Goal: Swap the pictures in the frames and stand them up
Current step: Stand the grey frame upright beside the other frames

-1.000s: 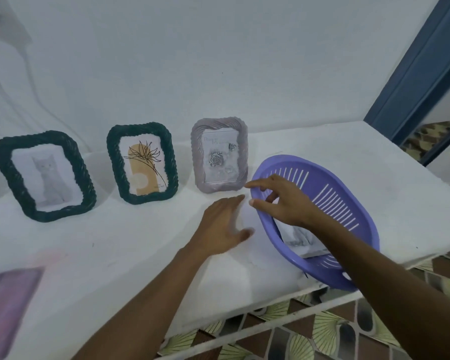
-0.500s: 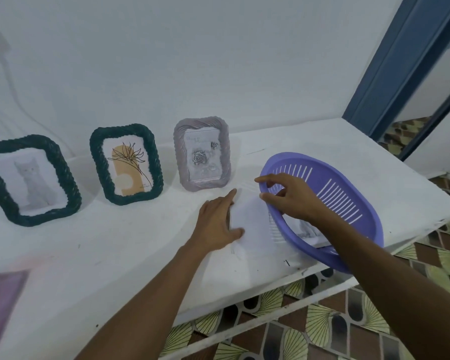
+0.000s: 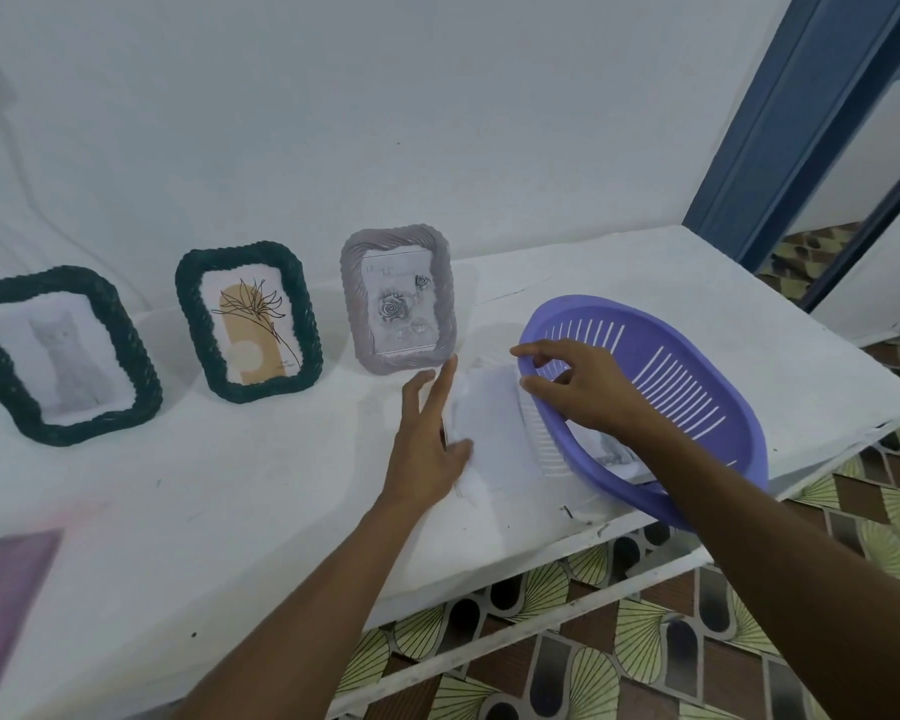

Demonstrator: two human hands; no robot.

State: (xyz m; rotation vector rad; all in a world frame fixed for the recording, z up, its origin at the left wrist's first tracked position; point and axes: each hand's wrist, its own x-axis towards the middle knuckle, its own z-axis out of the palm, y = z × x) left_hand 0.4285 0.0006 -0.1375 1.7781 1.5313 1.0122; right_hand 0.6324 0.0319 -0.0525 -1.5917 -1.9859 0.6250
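Three frames stand upright against the wall: a dark green one with a cat picture (image 3: 63,356), a dark green one with a flower drawing (image 3: 250,330), and a grey one with a rose picture (image 3: 398,301). A white sheet (image 3: 494,433) lies flat on the table, partly under the tilted purple basket (image 3: 687,387). My left hand (image 3: 430,439) rests on the sheet's left edge with straight fingers. My right hand (image 3: 578,387) grips the basket's raised rim. More paper lies inside the basket (image 3: 614,454), mostly hidden by my right arm.
The white table (image 3: 204,511) ends at a front edge above a patterned tile floor (image 3: 619,641). A blue door frame (image 3: 801,122) stands at the right. A blurred purple object (image 3: 6,589) lies at the table's near left corner.
The basket has been tipped further to the right, uncovering more of the white sheet. My left hand has slid onto the sheet's edge. The camera has turned slightly right.
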